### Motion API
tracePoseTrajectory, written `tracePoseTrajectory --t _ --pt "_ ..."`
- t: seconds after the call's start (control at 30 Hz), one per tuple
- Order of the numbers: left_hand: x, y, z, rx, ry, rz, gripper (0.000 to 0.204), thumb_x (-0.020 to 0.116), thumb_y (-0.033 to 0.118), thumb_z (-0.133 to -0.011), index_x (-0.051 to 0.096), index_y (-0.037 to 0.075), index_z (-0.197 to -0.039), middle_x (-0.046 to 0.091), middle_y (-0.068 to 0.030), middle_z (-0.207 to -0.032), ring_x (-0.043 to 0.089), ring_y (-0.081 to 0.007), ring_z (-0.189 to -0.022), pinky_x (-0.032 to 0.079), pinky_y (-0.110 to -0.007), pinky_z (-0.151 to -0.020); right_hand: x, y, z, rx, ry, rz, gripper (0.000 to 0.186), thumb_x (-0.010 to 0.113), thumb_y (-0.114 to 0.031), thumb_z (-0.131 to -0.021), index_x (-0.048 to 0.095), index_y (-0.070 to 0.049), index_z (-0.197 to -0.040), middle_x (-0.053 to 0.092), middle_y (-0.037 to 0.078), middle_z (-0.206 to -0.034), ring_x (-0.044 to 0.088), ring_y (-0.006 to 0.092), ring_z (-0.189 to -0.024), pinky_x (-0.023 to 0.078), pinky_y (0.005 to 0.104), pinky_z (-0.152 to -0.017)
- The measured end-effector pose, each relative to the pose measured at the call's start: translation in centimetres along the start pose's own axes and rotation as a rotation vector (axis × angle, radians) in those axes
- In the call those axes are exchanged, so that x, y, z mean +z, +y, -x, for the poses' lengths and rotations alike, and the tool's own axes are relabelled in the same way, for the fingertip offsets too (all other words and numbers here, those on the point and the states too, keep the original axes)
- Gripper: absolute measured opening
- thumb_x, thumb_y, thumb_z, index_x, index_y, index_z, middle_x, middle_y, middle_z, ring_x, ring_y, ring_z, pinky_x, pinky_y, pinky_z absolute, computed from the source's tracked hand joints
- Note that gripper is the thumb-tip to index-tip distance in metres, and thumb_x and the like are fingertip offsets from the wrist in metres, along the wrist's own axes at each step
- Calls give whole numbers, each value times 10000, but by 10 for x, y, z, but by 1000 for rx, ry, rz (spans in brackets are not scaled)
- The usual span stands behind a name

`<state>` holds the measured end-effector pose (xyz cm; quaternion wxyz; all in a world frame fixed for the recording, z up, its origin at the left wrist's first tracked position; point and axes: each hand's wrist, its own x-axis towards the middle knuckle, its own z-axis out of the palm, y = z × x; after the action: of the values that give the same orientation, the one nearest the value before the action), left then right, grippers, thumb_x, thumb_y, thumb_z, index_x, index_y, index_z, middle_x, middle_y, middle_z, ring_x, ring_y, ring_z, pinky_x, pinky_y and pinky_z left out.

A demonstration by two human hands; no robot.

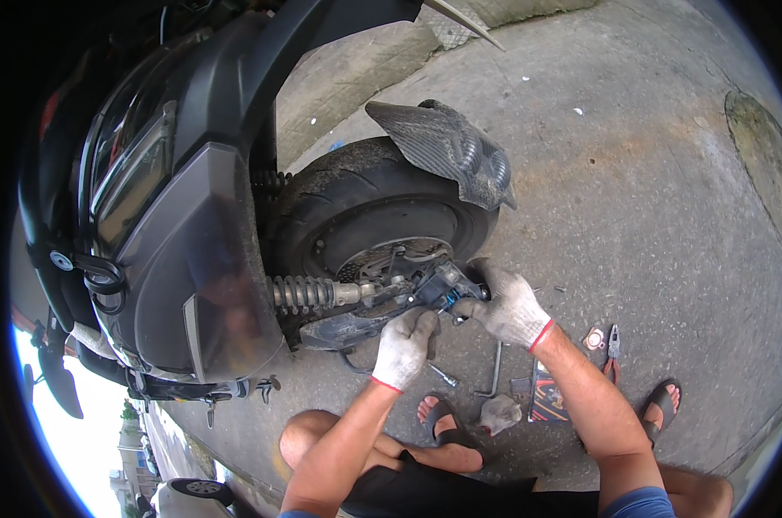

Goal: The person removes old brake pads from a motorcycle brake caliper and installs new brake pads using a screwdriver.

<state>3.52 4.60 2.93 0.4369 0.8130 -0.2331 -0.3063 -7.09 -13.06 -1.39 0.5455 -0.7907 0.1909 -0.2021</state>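
Note:
My left hand (405, 345) wears a white glove with a red cuff and is pinched at the lower edge of the brake assembly; what it pinches is too small to name. My right hand (506, 308), gloved alike, is curled around the right end of the black brake caliper (440, 285), which has blue parts on it. Behind the caliper are the slotted brake disc (369, 262) and black tyre (324, 192), under a mudguard (447, 154). A coil-spring shock absorber (305, 295) runs in from the left.
The scooter's dark body (175, 259) fills the left. On the concrete (633, 216) lie pliers (614, 350), a socket tool (443, 374), an L-wrench (496, 367), a rag (500, 414), a small pink item (595, 338) and a patterned case (550, 397). A white car (192, 498) stands lower left.

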Motion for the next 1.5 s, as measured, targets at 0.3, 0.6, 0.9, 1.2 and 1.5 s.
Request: tracePoseTrajectory --t 0.3,0.6,0.9,1.2,1.5 --pt "4 0 -5 753 321 -713 88 616 91 -881 673 23 -880 636 -219 -760 646 -392 -674 512 -414 -625 -3 0 -5 66 -39 -8 582 829 -302 -769 599 -33 -1230 701 240 -1082 690 380 -1042 545 433 -886" --pt "-2 4 -4 -271 -151 453 271 577 295 -1019 590 63 -881 492 7 -619 454 -114 -523 349 -276 -499 -3 -2 -3 -2 -25 7 581 827 -269 -770 593 -32 -1245 697 232 -1111 680 378 -1072 541 434 -895" --pt "-6 19 -8 -230 -149 262 275 590 315 -1009 606 76 -872 518 38 -749 437 -67 -584 353 -258 -526 -3 5 -10 -1 -58 -12 606 814 -362 -799 587 -17 -1243 684 255 -1129 658 419 -1087 538 462 -901" --pt "-5 18 -8 -202 -197 236 280 563 285 -1020 589 72 -840 493 37 -728 427 -67 -590 346 -264 -526 -2 8 -6 -45 -31 -42 610 787 -331 -838 553 -32 -1316 675 274 -1141 649 432 -1108 535 472 -897" --pt "-3 17 -7 -193 -200 235 288 553 263 -1021 592 41 -842 482 30 -683 417 -74 -573 351 -274 -518 -2 6 -5 14 -85 -94 614 745 -251 -833 516 -9 -1350 642 242 -1215 640 356 -1162 505 420 -980"
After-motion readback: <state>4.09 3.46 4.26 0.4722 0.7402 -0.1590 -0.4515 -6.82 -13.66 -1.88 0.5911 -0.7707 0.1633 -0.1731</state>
